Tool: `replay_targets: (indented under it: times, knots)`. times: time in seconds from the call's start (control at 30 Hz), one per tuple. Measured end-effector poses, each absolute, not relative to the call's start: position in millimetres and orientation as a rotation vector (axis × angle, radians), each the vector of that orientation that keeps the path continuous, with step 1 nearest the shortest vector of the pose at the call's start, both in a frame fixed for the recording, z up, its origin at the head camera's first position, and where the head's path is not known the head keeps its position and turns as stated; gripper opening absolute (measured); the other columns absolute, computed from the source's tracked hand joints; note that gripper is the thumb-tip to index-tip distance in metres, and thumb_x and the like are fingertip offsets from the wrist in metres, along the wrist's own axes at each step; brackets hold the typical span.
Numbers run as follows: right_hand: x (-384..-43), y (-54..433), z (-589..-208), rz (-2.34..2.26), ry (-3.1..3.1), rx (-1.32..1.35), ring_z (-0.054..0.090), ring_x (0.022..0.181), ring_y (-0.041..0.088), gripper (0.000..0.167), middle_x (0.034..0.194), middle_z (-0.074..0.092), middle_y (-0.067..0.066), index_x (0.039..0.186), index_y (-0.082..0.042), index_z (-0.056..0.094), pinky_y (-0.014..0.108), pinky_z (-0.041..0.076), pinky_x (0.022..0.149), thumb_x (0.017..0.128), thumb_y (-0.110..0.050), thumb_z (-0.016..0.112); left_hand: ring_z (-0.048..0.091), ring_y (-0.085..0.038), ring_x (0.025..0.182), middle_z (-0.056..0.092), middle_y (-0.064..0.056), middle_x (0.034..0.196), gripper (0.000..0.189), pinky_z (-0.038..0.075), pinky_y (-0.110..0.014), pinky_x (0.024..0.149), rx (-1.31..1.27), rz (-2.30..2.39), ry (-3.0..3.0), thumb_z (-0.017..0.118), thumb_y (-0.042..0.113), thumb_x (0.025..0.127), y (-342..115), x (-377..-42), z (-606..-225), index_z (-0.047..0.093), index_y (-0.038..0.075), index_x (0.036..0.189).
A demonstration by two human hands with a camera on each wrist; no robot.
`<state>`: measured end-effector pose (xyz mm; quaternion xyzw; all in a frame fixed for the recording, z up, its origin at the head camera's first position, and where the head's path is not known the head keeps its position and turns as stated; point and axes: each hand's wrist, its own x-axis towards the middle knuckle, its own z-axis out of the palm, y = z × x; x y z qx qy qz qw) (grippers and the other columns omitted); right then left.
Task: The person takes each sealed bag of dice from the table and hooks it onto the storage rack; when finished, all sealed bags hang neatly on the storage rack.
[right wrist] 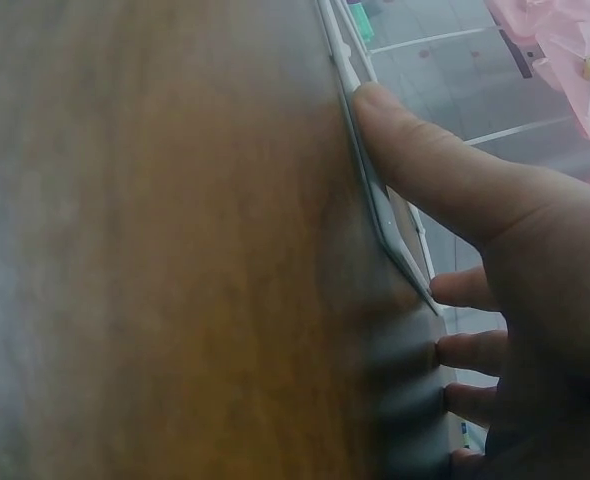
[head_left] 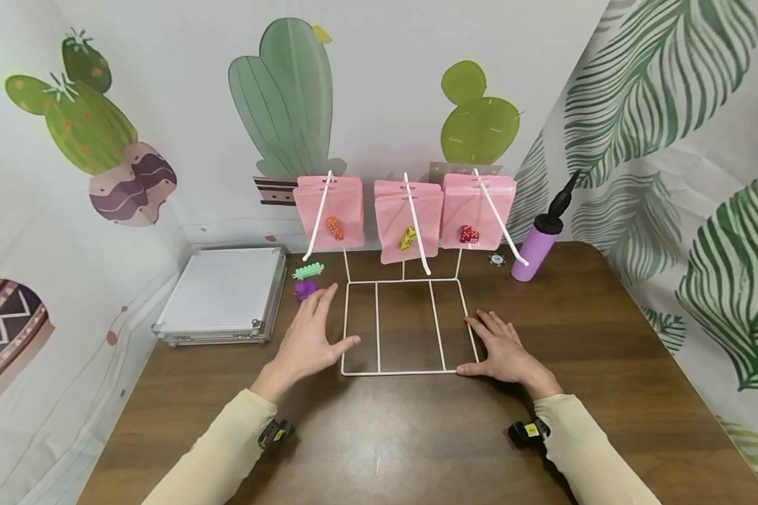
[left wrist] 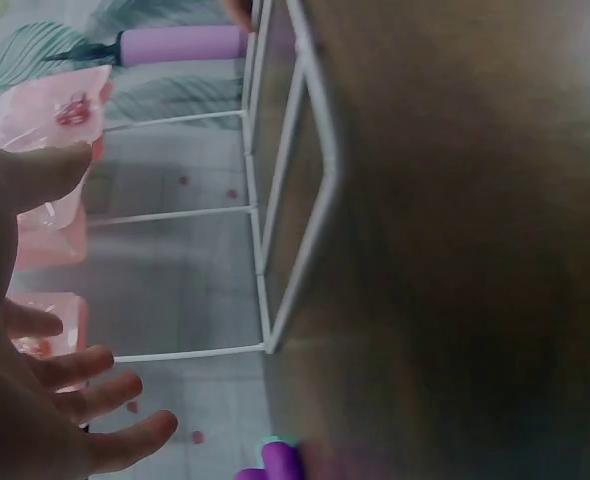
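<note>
A white wire display rack [head_left: 406, 373] stands on the table, its base lying flat. Pink zip pouches [head_left: 328, 203] hang from its three prongs, showing orange, yellow and red dice [head_left: 469, 234] on their fronts. My left hand [head_left: 306, 337] hovers at the base's left side, fingers spread and thumb pointing inward, holding nothing. On the right, my other hand [head_left: 504, 348] has its fingers spread over the base's side wire. Its thumb [right wrist: 405, 135] touches the wire near the front right corner. Beyond my left fingertips lie a purple lobed piece [head_left: 304, 290] and a green bumpy strip [head_left: 308, 271].
A silver ribbed case [head_left: 221, 291] with clear edges lies at the left. Toward the back right stands a purple hand pump [head_left: 537, 247] with a black top, near a poker chip [head_left: 497, 259]. A printed cloth wall [head_left: 385, 84] rises behind the table [head_left: 385, 442].
</note>
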<state>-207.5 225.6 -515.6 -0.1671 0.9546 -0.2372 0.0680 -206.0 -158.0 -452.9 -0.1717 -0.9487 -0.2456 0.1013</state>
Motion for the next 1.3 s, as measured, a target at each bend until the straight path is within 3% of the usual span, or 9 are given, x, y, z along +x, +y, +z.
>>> replay_targets:
  times: [0.2,0.4,0.7,1.3]
  knots:
    - [-205.6,225.9,-515.6,-0.724,2.879,-0.489,0.015,0.143,0.050,0.108,0.156,0.024,0.028,0.149,-0.005,0.036,0.070,0.011,0.112,0.067,-0.061,0.080,0.040,-0.034,0.135,0.038,-0.014,0.148,0.107,0.041,-0.054,0.107,-0.564,-0.616,-2.926,0.076,0.057,0.074,-158.9,-201.7,-469.6,0.019,0.020,0.156]
    - [-202.7,226.3,-516.6,-0.718,2.861,-0.474,0.013,0.144,0.049,0.109,0.157,0.022,0.027,0.150,-0.006,0.034,0.070,0.009,0.113,0.068,-0.062,0.079,0.041,-0.035,0.135,0.037,-0.015,0.151,0.107,0.044,-0.054,0.103,-0.584,-0.473,-3.023,0.075,0.061,0.072,-164.1,-197.7,-484.6,0.022,0.019,0.156]
    - [-202.7,228.0,-514.8,-0.701,2.867,-0.480,0.014,0.144,0.050,0.109,0.156,0.023,0.028,0.149,-0.004,0.035,0.070,0.009,0.112,0.068,-0.061,0.079,0.033,-0.040,0.141,0.034,-0.019,0.153,0.106,0.029,-0.056,0.114,-0.647,-0.410,-3.078,0.072,0.065,0.073,-170.5,-196.3,-497.5,0.027,0.016,0.155]
    - [-209.9,229.5,-514.2,-0.746,2.872,-0.515,0.017,0.144,0.049,0.106,0.156,0.024,0.027,0.150,-0.004,0.035,0.069,0.013,0.113,0.071,-0.059,0.079,0.029,-0.041,0.143,0.033,-0.019,0.155,0.101,0.026,-0.061,0.114,-0.648,-0.374,-3.135,0.069,0.067,0.074,-176.6,-205.6,-493.7,0.030,0.019,0.154]
